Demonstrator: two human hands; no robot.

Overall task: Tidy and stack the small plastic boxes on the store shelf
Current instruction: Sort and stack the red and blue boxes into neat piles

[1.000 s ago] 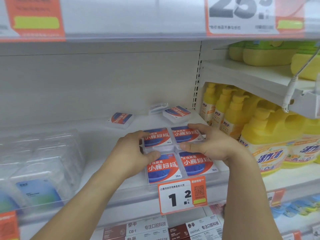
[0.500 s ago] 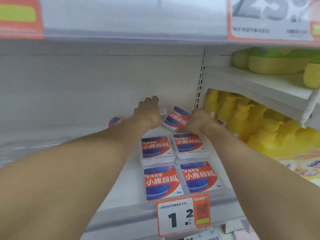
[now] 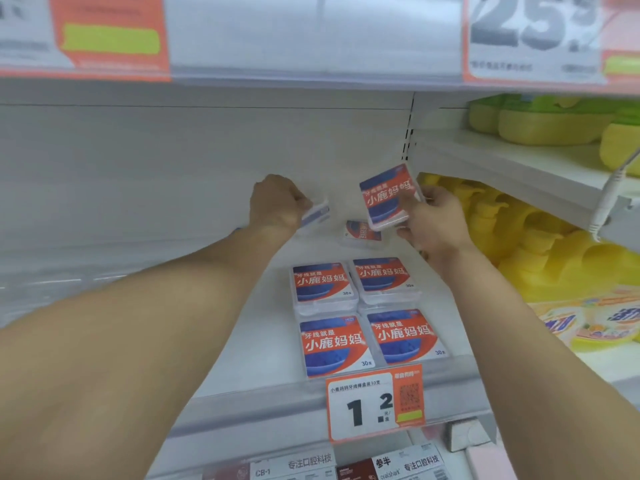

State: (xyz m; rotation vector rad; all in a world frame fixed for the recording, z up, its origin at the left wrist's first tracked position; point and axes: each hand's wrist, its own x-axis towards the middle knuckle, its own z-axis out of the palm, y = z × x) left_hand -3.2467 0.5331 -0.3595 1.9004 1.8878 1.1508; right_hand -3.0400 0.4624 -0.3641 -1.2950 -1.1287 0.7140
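— How many small boxes did you count on the shelf (image 3: 242, 341)?

— I saw seven. Four boxes (image 3: 367, 315) lay flat in a square near the front edge, just behind the price tag (image 3: 375, 407). One loose box (image 3: 360, 232) lay farther back. My right hand (image 3: 433, 223) had its grip closed on a sixth box (image 3: 388, 197), lifted and tilted above the loose one.

— And the left?

— My left hand (image 3: 277, 202) had its grip wrapped around a seventh box (image 3: 317, 213) at the back; only the edge showed. Yellow bottles (image 3: 554, 244) stood to the right.
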